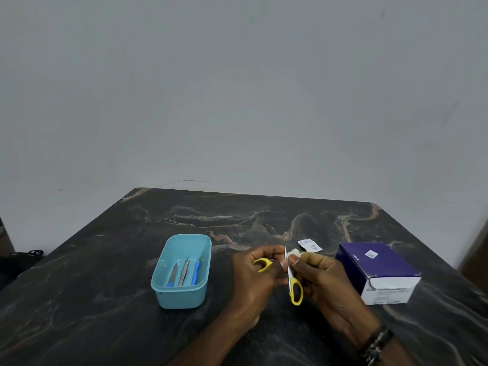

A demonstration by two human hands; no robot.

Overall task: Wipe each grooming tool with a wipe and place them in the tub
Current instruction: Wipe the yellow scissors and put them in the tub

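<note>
Grey wall is filling the upper part of the view, and below it a dark marbled desk (264,215) with pale veins is carrying everything. Over its near middle the left hand (253,276) is gripping one yellow handle loop of a pair of scissors (295,289), fingers curled round it, so the scissors are standing open: the other yellow loop is hanging lower, between the two hands, with a pale blade running up from it. The right hand (319,278) is pinching a small white wipe (293,252) between thumb and fingertips against the upper part of that blade. A dark beaded bracelet (376,344) is sitting on the right wrist.

Just beyond the right hand a torn white sachet (310,245) with blue print is lying flat on the desk. Further right, a purple and white box (380,270) is resting on its side, its white flap end facing the person.

To the left of the hands, and apart from them, a light blue tub (182,297) is standing on the desk. Inside it three slim tools are lying side by side: one with a blue grip (172,276), a plain metal pair of tweezers (184,272), and a blue-handled one (195,273) nearest the right wall.
</note>
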